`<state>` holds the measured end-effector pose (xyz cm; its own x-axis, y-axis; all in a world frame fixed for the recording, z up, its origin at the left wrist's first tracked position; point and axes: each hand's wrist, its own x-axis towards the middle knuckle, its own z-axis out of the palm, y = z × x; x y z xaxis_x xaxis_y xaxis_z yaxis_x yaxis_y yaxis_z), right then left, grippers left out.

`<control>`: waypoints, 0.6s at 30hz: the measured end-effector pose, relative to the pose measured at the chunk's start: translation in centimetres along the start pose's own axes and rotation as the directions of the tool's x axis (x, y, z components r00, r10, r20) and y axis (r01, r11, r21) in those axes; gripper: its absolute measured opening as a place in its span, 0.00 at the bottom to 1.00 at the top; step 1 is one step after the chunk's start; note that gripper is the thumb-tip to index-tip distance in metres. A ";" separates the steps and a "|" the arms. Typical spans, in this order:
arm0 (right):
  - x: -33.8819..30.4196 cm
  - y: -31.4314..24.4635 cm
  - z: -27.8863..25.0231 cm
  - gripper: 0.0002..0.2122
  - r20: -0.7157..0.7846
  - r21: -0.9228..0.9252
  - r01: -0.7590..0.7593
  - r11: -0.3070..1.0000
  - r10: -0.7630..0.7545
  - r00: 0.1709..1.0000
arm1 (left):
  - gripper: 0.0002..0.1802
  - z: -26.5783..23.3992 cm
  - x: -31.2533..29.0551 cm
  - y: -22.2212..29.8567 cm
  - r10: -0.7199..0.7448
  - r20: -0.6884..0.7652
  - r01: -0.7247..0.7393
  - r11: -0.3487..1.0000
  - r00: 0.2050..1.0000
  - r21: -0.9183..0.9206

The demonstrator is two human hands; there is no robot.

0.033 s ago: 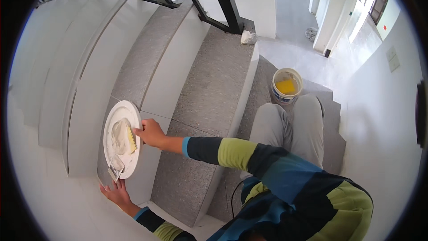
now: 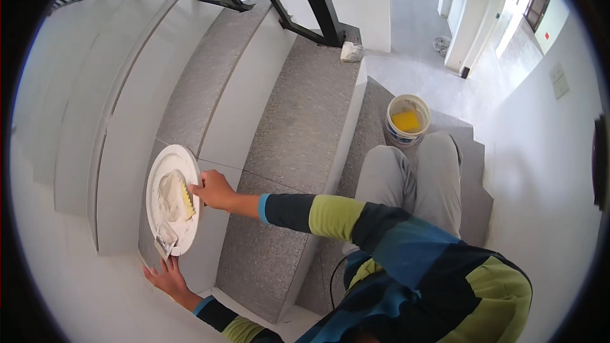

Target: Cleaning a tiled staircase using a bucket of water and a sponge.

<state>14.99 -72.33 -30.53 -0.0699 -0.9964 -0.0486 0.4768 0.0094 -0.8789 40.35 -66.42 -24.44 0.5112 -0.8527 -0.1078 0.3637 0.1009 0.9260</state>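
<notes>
One white plate (image 2: 183, 235) over grey step (image 2: 197, 82). My right hand (image 2: 216, 189) pinches its rim; my left hand (image 2: 168, 277) by scraper (image 2: 164, 248), can't tell if gripping it. Hold plate flat so paste (image 2: 169, 197) stays on.

The plate (image 2: 154, 184) is at the left, over the stair steps (image 2: 298, 121). Paste (image 2: 170, 194) lies on it, with a spreader (image 2: 187, 201) to the right of the paste and a scraper (image 2: 164, 246) at the near end. The right hand (image 2: 216, 189) is at the plate's right rim; the left hand (image 2: 170, 279) is at the near rim, beside the scraper, contact undetermined. To the right of these steps, just beyond the person's knees (image 2: 413, 168), stands the bucket (image 2: 399, 138), a sponge (image 2: 405, 121) inside. The railing (image 2: 316, 1) is at the steps' far ends, a wad (image 2: 351, 52) beside its end post. A wall switch (image 2: 559, 81) is at far right.
</notes>
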 end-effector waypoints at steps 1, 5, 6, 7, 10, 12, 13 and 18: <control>0.0 -0.6 0.0 0.13 0.089 -0.140 -0.028 0.990 0.041 0.995 | 0.45 -0.8 -0.1 0.4 0.054 0.020 -0.054 0.999 0.998 -0.003; 1.0 -2.1 -7.2 0.25 0.182 -0.530 0.181 0.828 -0.098 0.978 | 0.42 -3.1 -0.9 -0.4 0.317 -0.043 -0.299 0.925 0.947 0.233; 1.6 -2.4 -11.3 0.26 0.234 -0.646 0.276 0.711 -0.160 0.959 | 0.42 -3.3 -1.7 -1.1 0.315 -0.046 -0.296 0.925 0.948 0.238; 2.8 -3.2 -16.2 0.29 0.184 -0.679 0.169 0.714 -0.058 0.981 | 0.40 -2.8 -2.9 -2.2 0.477 -0.092 -0.427 0.844 0.874 0.326; 2.8 -6.4 -29.7 0.28 -0.318 -0.865 -0.122 0.486 -0.344 0.883 | 0.34 -3.1 -5.0 -6.1 0.772 -0.070 -0.605 0.548 0.632 0.577; 3.1 -8.1 -38.0 0.29 -0.462 -0.885 -0.362 0.292 -0.459 0.759 | 0.29 -1.1 -8.2 -10.9 0.742 0.127 -0.720 0.572 0.658 0.392; 3.2 -9.5 -39.8 0.31 -0.514 -0.858 -0.467 0.214 -0.377 0.771 | 0.30 -1.0 -8.9 -13.3 0.705 0.231 -0.723 0.552 0.671 0.415; 4.6 -8.7 -46.7 0.39 -0.304 -0.946 -0.316 0.071 -0.531 0.791 | 0.29 5.0 -15.6 -22.0 0.423 0.693 -0.798 0.459 0.583 0.391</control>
<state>-30.46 -73.00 -45.25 -0.5748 -0.7674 0.2841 -0.7730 0.3953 -0.4963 20.45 -57.94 -41.29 -0.0879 -0.8100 0.5798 -0.5455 0.5261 0.6524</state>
